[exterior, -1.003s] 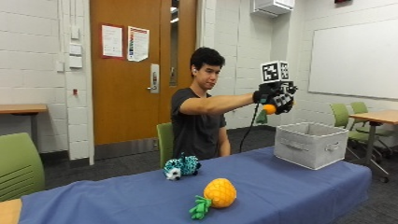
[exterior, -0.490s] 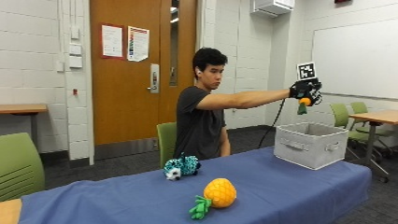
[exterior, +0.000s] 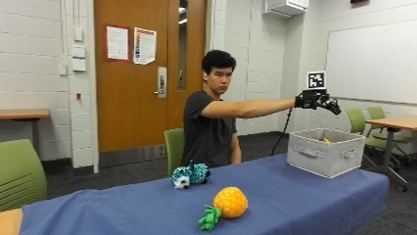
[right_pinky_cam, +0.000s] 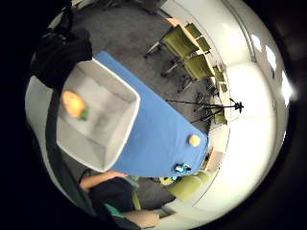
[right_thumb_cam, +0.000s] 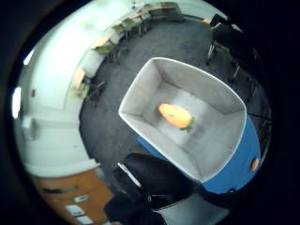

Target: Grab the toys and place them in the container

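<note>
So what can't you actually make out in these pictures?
- Carrot toy: in the outside view the bin wall hides all but an orange tip.
- Teal plush: its kind is unclear in the outside view, a speck in the palm view.
- Gloved hand: too small to read its fingers.

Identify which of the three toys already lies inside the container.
The orange carrot toy lies in the grey container; the pineapple and teal plush sit on the table.
</note>
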Tool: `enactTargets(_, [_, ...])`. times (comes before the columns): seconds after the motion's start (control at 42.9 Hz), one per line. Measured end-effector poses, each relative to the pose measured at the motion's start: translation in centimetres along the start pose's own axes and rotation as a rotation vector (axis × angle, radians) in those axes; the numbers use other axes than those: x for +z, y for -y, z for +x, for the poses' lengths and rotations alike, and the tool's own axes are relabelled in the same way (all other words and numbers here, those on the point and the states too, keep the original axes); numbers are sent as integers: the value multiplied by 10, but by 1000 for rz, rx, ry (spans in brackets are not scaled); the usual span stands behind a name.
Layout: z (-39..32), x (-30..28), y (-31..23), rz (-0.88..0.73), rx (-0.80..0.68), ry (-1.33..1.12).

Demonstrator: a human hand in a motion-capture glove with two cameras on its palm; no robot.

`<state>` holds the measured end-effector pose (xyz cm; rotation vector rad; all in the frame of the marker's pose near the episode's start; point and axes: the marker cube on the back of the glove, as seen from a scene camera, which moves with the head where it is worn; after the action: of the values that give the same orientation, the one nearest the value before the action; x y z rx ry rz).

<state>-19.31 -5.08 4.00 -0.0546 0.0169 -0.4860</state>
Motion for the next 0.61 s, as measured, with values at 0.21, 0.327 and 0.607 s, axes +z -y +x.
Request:
enactTargets(0.21, [29, -12, -57, 26, 73, 22])
enactTargets(0.327, [91, -9, -102, 44, 154, -109])
enactTargets(0.607, [179, -21, -207, 77, 291, -100])
